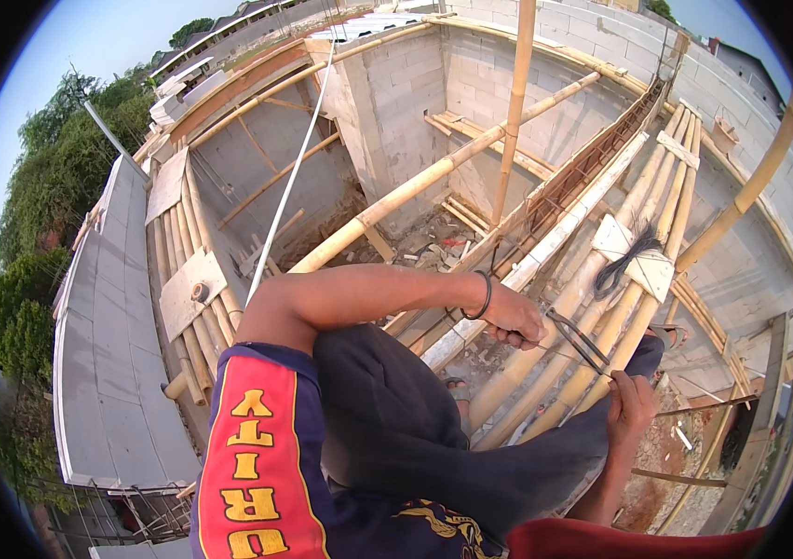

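My left arm reaches in from the lower left, with a dark band at the wrist. My left hand (515, 320) is closed in a fist at one end of a dark doubled wire (579, 340). The other end runs to my right hand (631, 402), whose fingers pinch it beside the bamboo poles. The fine detail where the fingers grip is too small to make out. Beyond the hands, a bundle of black tie wire (629, 259) lies on a pale board (650, 275) across the bamboo poles (569, 312). My bent legs in dark trousers (387, 391) are below.
A rebar cage (592, 177) runs inside timber formwork along the wall top. An upright bamboo pole (514, 121) and a slanting one (741, 200) stand nearby. Far below is a debris-strewn floor (433, 247) between block walls (401, 112). More bamboo planking (196, 298) lies left.
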`<state>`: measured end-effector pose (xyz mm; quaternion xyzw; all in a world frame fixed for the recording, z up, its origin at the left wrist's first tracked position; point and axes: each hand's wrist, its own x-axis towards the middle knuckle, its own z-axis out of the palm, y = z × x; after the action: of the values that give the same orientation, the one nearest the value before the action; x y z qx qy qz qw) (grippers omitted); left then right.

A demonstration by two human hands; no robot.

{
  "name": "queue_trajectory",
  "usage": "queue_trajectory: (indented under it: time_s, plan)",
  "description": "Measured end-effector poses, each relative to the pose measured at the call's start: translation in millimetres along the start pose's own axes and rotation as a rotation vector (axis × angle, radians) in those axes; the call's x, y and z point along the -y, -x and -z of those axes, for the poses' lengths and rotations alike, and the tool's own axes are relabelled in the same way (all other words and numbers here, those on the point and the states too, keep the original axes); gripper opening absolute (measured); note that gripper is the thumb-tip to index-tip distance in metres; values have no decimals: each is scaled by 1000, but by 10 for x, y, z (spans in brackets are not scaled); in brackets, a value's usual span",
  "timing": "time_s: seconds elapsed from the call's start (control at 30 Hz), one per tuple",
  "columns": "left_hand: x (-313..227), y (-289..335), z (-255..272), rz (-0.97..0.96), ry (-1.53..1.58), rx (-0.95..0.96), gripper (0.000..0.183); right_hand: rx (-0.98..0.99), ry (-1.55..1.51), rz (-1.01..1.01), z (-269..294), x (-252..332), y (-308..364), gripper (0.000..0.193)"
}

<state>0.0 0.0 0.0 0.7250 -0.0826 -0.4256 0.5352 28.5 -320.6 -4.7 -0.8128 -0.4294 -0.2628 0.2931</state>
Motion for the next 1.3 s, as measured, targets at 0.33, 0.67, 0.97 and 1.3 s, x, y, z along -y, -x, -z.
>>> queue_trajectory:
  time_s: [0.33,0.67,0.97,1.3]
  plan:
    - [-113,71,-158,-34,237,167,24,-6,-2,65,95,-9,-18,21]
    - [-169,15,-224,-50,-104,146,10,-43,-15,9,25,13,-94,17]
    - [-188,-31,-218,-468,-751,-302,15,378,8,-328,-72,-38,-15,9]
    - [-230,34,-260,-448,-1221,-506,20,432,-659,-328,89,-216,23,16]
